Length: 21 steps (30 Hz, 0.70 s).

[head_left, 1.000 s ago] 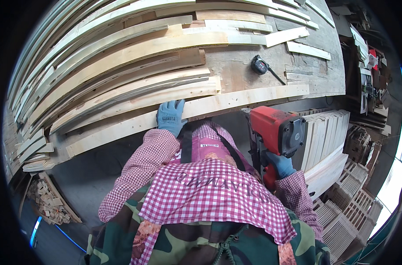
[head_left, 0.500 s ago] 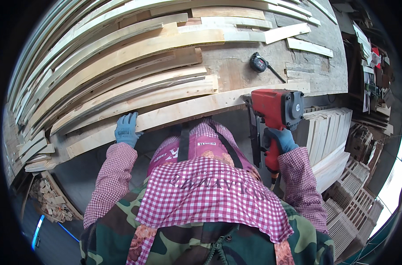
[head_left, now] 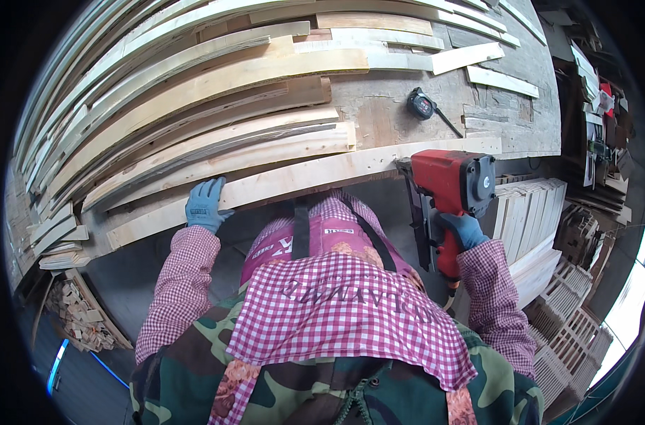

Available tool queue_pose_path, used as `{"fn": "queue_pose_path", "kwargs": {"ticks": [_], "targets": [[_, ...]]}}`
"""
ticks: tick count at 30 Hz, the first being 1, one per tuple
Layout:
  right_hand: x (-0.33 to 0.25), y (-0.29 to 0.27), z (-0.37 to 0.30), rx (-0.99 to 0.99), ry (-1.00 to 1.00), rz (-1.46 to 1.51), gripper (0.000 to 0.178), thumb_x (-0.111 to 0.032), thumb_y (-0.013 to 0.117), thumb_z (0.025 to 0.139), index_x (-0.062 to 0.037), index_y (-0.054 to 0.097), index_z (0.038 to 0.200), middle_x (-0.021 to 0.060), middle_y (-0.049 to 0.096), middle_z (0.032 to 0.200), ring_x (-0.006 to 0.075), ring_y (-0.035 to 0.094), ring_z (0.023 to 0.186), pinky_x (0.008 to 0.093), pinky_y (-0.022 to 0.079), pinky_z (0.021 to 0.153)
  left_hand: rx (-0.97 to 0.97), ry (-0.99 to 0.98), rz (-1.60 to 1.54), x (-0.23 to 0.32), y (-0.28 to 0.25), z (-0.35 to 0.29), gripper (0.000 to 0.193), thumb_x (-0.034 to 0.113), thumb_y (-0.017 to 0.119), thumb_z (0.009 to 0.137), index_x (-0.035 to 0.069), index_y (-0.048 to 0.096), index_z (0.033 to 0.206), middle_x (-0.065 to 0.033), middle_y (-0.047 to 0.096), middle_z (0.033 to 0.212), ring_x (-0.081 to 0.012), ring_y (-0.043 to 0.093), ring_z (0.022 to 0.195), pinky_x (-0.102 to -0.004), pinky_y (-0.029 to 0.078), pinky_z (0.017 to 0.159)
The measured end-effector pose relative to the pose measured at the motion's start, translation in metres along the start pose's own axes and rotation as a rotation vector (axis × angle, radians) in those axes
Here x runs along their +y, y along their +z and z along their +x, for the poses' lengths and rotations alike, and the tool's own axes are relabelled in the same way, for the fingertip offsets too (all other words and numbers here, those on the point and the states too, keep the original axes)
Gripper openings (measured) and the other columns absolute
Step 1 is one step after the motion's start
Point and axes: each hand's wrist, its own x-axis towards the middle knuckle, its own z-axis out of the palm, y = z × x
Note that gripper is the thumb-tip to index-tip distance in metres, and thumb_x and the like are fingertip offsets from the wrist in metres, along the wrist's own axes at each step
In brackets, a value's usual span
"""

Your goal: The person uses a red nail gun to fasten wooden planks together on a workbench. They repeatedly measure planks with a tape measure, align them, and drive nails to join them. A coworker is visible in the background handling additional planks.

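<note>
My left hand (head_left: 207,205), in a blue work glove, grips a long pale wooden board (head_left: 301,174) near its left part. Its fingers lie across the top, and the thumb is at the near edge. In my right hand (head_left: 464,230), also gloved in blue, is the handle of a red and black nail gun (head_left: 437,173). The tool's nose is at the board's near edge, right of the middle; whether it touches the wood I cannot tell. The trigger finger is mostly hidden.
Long wooden strips (head_left: 216,78) cover the bench's left and back. A black tape measure (head_left: 421,104) lies beyond the board. Stacked planks (head_left: 529,212) stand at the right, slatted wooden pieces (head_left: 567,312) farther down. Wood offcuts (head_left: 78,315) fill a box at lower left.
The whole view has shifted slightly. The nail gun has come a little toward me, its nose still by the board's near edge. My left hand stays on the board.
</note>
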Motion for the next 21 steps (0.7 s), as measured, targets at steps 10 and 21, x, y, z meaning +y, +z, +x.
{"fn": "queue_pose_path", "kwargs": {"ticks": [10,21], "targets": [[0.042,-0.003,-0.018,0.217,-0.195,0.092,0.026,-0.005,0.065,0.078,0.0025,0.060,0.102,0.0091,0.064,0.085,0.0186,0.062,0.070,0.0298,0.050,0.064,-0.163,-0.121,0.061,-0.098,-0.007,-0.036,0.094,0.025,0.085,0.055,0.016,0.039,0.137,-0.0091,0.044,0.131,-0.0300,0.040,0.123,-0.0397,0.033,0.107],[0.027,0.042,-0.024,-0.072,-0.112,0.096,0.017,-0.015,0.061,0.082,0.0006,0.062,0.090,0.0087,0.062,0.072,0.0193,0.061,0.062,0.0306,0.048,0.057,-0.020,-0.004,-0.095,0.100,-0.018,0.039,0.081,0.036,0.081,0.059,0.010,0.046,0.127,-0.0086,0.049,0.120,-0.0264,0.044,0.116,-0.0389,0.031,0.105]]}}
